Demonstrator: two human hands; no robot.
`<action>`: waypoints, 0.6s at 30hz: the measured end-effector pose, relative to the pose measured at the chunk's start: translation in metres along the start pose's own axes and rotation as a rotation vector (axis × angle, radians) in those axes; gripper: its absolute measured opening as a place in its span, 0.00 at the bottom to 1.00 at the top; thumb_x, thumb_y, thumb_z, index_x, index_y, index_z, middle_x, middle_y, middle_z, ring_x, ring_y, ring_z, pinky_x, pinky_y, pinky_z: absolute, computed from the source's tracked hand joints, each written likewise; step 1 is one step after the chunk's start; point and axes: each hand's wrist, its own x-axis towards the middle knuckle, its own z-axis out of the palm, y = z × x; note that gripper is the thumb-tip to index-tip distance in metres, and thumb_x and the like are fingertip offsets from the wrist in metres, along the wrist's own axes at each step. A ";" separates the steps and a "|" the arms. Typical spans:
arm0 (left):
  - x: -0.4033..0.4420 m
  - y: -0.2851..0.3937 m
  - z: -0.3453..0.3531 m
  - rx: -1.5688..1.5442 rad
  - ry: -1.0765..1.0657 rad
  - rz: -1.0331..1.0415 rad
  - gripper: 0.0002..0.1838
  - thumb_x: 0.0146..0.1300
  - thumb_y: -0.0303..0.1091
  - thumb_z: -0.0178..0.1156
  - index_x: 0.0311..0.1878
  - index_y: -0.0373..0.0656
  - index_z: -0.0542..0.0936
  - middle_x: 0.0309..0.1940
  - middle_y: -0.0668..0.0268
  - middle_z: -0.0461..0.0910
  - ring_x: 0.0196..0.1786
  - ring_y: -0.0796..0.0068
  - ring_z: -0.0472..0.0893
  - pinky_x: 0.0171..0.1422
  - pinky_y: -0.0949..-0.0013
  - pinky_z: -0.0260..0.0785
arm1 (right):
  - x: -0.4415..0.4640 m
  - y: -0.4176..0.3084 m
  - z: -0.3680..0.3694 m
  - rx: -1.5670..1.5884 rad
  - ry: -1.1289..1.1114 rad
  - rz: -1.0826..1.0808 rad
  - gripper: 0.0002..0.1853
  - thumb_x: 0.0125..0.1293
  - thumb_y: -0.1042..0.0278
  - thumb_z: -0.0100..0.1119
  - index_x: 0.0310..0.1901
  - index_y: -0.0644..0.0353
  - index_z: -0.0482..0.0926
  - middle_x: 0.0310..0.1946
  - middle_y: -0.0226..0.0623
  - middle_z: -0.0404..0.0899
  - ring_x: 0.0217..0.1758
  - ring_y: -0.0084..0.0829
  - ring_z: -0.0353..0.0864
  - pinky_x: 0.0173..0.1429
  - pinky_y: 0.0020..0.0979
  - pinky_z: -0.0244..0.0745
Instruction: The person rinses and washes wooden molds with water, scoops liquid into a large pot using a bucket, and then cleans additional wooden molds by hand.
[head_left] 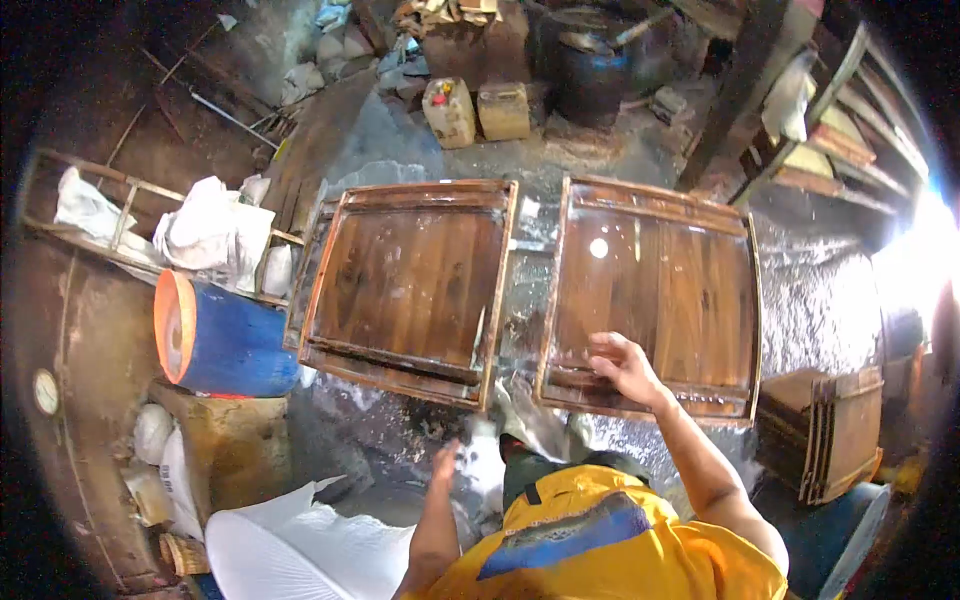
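Two shallow wooden trays with raised rims lie side by side, wet and shiny. My right hand (625, 368) is over the near part of the right tray (655, 290), its fingers apart and nothing in them. Whether it touches the wood I cannot tell. Below the near edge of the left tray (405, 280) is my left hand (447, 460), small and blurred, with its fingers not clearly visible. Small pale spots dot both tray surfaces.
A blue barrel (235, 335) with an orange rim lies at the left. White cloth (300, 550) is at lower left. Stacked wooden panels (845, 430) stand at right. Beyond the trays are a jerrycan (449, 113) and a dark drum (590, 85).
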 end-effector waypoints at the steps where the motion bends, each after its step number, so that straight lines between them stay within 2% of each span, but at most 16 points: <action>1: 0.003 -0.041 -0.014 0.820 0.366 0.251 0.25 0.63 0.60 0.50 0.38 0.47 0.83 0.30 0.66 0.80 0.30 0.66 0.78 0.37 0.59 0.71 | -0.022 -0.004 -0.010 -0.002 0.012 0.037 0.20 0.62 0.70 0.62 0.55 0.64 0.73 0.46 0.42 0.79 0.51 0.32 0.79 0.56 0.33 0.74; 3: -0.052 -0.092 -0.015 0.441 0.354 -0.030 0.37 0.56 0.61 0.60 0.56 0.36 0.78 0.57 0.51 0.76 0.58 0.56 0.75 0.62 0.55 0.65 | -0.055 0.015 -0.024 -0.004 0.074 0.100 0.18 0.62 0.71 0.62 0.54 0.64 0.74 0.44 0.39 0.80 0.48 0.29 0.79 0.54 0.31 0.74; 4: -0.070 -0.110 -0.012 0.296 0.286 -0.167 0.31 0.56 0.58 0.61 0.51 0.39 0.79 0.50 0.54 0.77 0.52 0.59 0.76 0.56 0.56 0.66 | -0.067 0.028 -0.028 0.016 0.076 0.099 0.18 0.62 0.72 0.61 0.53 0.64 0.74 0.43 0.38 0.80 0.47 0.27 0.79 0.53 0.30 0.74; 5: -0.086 -0.125 -0.009 0.143 0.218 -0.303 0.25 0.56 0.54 0.63 0.47 0.42 0.80 0.43 0.57 0.78 0.46 0.62 0.77 0.51 0.58 0.68 | -0.078 0.016 -0.027 0.182 0.060 0.216 0.17 0.62 0.72 0.62 0.52 0.64 0.75 0.41 0.36 0.80 0.44 0.24 0.78 0.51 0.28 0.74; 6: -0.098 -0.135 -0.007 0.102 0.179 -0.346 0.20 0.58 0.52 0.62 0.43 0.45 0.80 0.38 0.61 0.77 0.41 0.65 0.76 0.47 0.59 0.69 | -0.081 0.048 -0.027 0.185 0.051 0.160 0.16 0.63 0.72 0.61 0.52 0.64 0.75 0.40 0.34 0.80 0.43 0.22 0.78 0.51 0.27 0.74; 7: -0.111 -0.142 -0.004 0.062 0.141 -0.390 0.15 0.59 0.49 0.62 0.40 0.48 0.80 0.33 0.64 0.76 0.36 0.68 0.75 0.43 0.61 0.69 | -0.085 0.049 -0.022 0.192 0.045 0.146 0.16 0.63 0.72 0.62 0.52 0.64 0.75 0.41 0.33 0.79 0.43 0.22 0.78 0.51 0.27 0.74; 9: -0.135 -0.147 -0.007 -0.272 -0.018 -0.195 0.11 0.64 0.46 0.56 0.37 0.51 0.79 0.29 0.68 0.73 0.33 0.70 0.73 0.41 0.62 0.69 | -0.078 0.046 -0.007 0.199 0.001 0.113 0.17 0.62 0.72 0.62 0.52 0.65 0.75 0.42 0.34 0.79 0.44 0.22 0.78 0.52 0.27 0.74; 10: -0.145 -0.131 -0.008 -0.675 -0.165 -0.034 0.11 0.66 0.45 0.54 0.37 0.51 0.79 0.30 0.68 0.74 0.34 0.70 0.73 0.40 0.62 0.69 | -0.071 0.042 0.003 0.201 -0.033 0.100 0.17 0.62 0.72 0.63 0.52 0.65 0.75 0.43 0.34 0.79 0.44 0.22 0.78 0.52 0.27 0.74; 13: -0.125 -0.040 -0.046 0.001 0.476 0.201 0.21 0.62 0.49 0.54 0.45 0.39 0.80 0.39 0.52 0.78 0.39 0.54 0.78 0.50 0.55 0.69 | -0.041 0.021 0.038 0.130 -0.137 0.030 0.19 0.61 0.72 0.63 0.53 0.65 0.74 0.44 0.37 0.80 0.47 0.24 0.78 0.54 0.28 0.74; 15: -0.096 0.038 -0.107 0.667 0.707 0.258 0.25 0.57 0.50 0.60 0.45 0.34 0.80 0.42 0.45 0.80 0.41 0.48 0.79 0.51 0.50 0.68 | -0.012 0.012 0.060 0.149 -0.228 0.001 0.22 0.61 0.70 0.64 0.56 0.65 0.73 0.46 0.41 0.79 0.50 0.29 0.78 0.56 0.30 0.74; 16: -0.042 0.049 -0.151 0.903 0.862 0.327 0.23 0.57 0.47 0.60 0.41 0.33 0.79 0.40 0.45 0.80 0.40 0.47 0.79 0.46 0.50 0.68 | 0.003 0.016 0.073 0.121 -0.212 -0.005 0.22 0.60 0.69 0.65 0.56 0.65 0.73 0.47 0.42 0.79 0.50 0.30 0.78 0.56 0.30 0.74; 17: -0.094 0.143 -0.137 0.898 0.869 0.389 0.20 0.58 0.46 0.60 0.42 0.35 0.78 0.41 0.48 0.80 0.43 0.49 0.79 0.49 0.52 0.69 | 0.019 0.022 0.086 0.094 -0.191 -0.009 0.23 0.60 0.68 0.65 0.56 0.64 0.73 0.47 0.43 0.79 0.51 0.32 0.78 0.56 0.31 0.74; 18: -0.114 0.204 -0.131 0.583 0.885 0.517 0.21 0.59 0.45 0.61 0.45 0.36 0.76 0.40 0.51 0.80 0.45 0.53 0.79 0.52 0.56 0.69 | 0.035 0.025 0.100 0.064 -0.165 -0.013 0.24 0.60 0.67 0.66 0.56 0.64 0.73 0.48 0.44 0.79 0.51 0.33 0.78 0.56 0.32 0.74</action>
